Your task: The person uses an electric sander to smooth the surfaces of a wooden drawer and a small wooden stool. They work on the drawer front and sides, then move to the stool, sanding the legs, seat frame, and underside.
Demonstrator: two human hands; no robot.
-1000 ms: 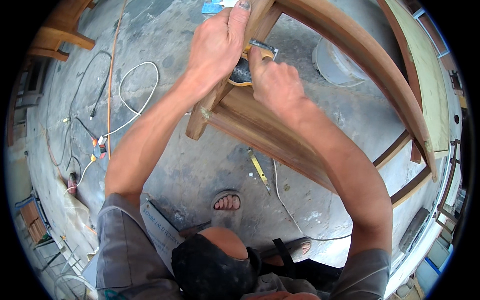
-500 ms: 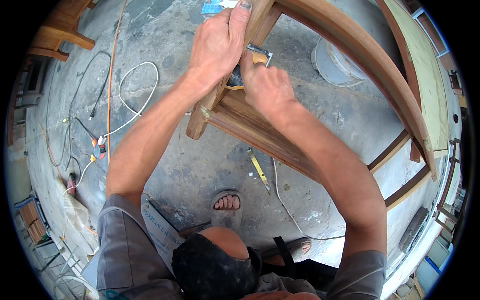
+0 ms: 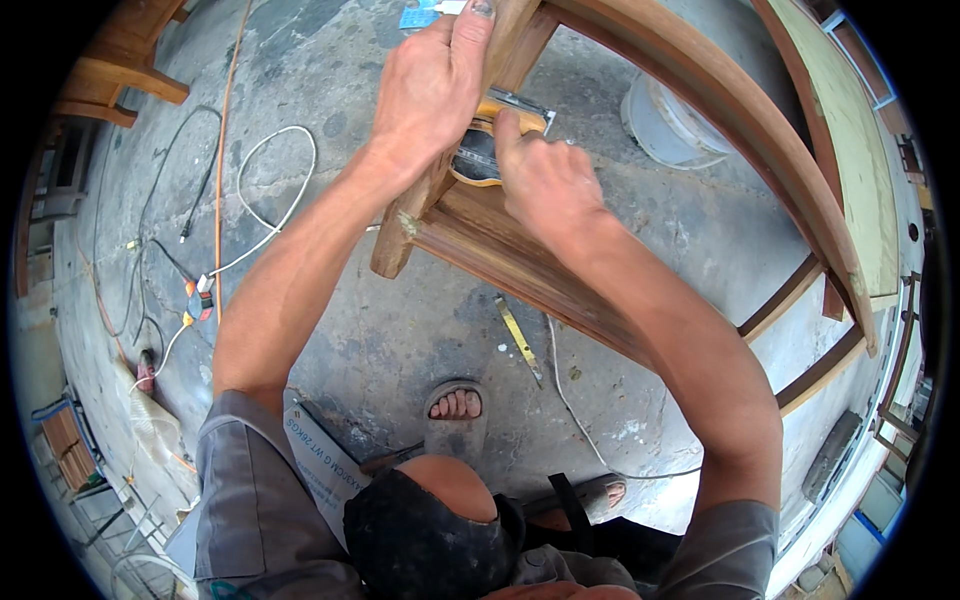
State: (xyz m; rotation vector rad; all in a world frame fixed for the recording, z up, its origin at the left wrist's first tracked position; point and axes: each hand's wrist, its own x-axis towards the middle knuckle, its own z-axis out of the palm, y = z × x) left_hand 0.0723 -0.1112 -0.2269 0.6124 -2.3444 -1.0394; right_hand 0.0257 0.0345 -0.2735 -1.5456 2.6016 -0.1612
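My left hand (image 3: 428,95) is wrapped round a thick wooden post of a brown wooden furniture frame (image 3: 535,270), thumb laid along the wood near the top. Inside the frame, against that post, is a yellow-and-black tool with a metal edge, which looks like a sander (image 3: 478,152). My right hand (image 3: 550,170) grips its right side, forefinger stretched over its yellow top. The underside of the tool and the fingers beneath it are hidden. A curved rail of the frame arches away to the right.
A white bucket (image 3: 670,125) stands beyond the frame. A yellow strip-like tool (image 3: 520,342) lies on the concrete floor near my foot. White cable (image 3: 312,160), an orange cord (image 3: 228,100) and plugs are spread at left. A pale panel (image 3: 860,150) stands at right.
The sander and my right hand have shifted slightly, and more of the tool's yellow and black body shows. My left hand has moved slightly left, still on the post.
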